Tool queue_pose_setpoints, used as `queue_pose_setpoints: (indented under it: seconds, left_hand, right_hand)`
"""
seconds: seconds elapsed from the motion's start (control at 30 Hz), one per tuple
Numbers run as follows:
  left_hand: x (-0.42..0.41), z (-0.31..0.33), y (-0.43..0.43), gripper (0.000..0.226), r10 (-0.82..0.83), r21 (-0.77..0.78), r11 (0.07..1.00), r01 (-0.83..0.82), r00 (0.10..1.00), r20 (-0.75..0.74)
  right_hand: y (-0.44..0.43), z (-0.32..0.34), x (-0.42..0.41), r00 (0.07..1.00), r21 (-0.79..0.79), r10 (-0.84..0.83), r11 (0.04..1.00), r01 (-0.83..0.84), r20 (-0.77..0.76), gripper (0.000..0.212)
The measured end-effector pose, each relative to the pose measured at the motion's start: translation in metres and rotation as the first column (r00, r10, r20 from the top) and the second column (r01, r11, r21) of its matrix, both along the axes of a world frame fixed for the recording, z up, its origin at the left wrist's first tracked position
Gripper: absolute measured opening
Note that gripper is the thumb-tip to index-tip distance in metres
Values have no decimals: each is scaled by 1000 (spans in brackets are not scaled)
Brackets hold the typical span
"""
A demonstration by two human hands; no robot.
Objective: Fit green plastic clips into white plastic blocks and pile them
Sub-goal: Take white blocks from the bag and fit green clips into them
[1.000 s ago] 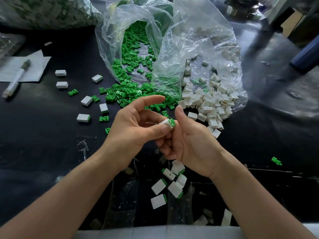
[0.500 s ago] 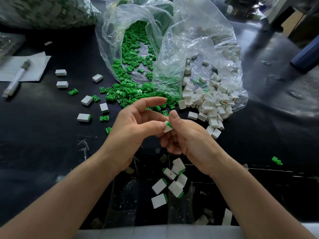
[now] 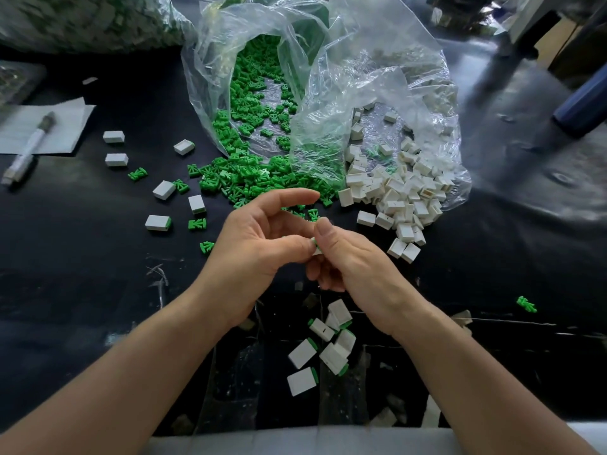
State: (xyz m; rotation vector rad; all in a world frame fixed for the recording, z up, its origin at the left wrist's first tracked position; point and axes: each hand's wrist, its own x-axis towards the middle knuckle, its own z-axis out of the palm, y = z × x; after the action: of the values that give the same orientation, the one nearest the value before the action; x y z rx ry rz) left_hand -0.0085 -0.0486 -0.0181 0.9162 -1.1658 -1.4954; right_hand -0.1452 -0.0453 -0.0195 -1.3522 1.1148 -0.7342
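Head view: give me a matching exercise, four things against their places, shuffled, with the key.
Things: 1 pen; 2 clip heap; 3 block heap; 4 fitted blocks.
Places: A at the right bag mouth; B bottom centre; C partly on paper; D at the left bag mouth.
Pairs: 1-C; 2-D; 3-A; 4-B.

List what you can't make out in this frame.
Head view only.
White block: nearly hidden by the left hand and right hand pinching it; clip seating unreadable.
Bag, top left: cut by the edge, contents blurred.
Blue object, right edge: cut off, blurred.
Pen: markings too small.
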Motion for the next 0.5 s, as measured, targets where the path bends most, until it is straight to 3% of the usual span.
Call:
queue_pose_setpoints:
  seconds: [0.1,0.2,0.27,0.4,0.5]
  left_hand:
    - [-2,-1,1,42,13,3,1000,-13,999,-29]
    - [-4,0,2,42,23,9,1000,-23,998,-60]
    - [-5,0,2,41,33,10,999,-32,997,-72]
    - [-6,0,2,40,44,14,999,-43,996,-84]
    - [-6,0,3,40,48,10,999,-48,996,-78]
  right_hand:
    - [0,-3,1,993,-79,-20,997,11,-115,67]
    - [0,-2,3,983,-155,-53,988,26,-173,70]
    - [1,-2,5,981,-177,-75,983,43,-176,66]
    - [1,-4,5,981,-215,-78,976,38,-178,37]
    - [0,-6,5,978,-222,-82,974,38,-193,32]
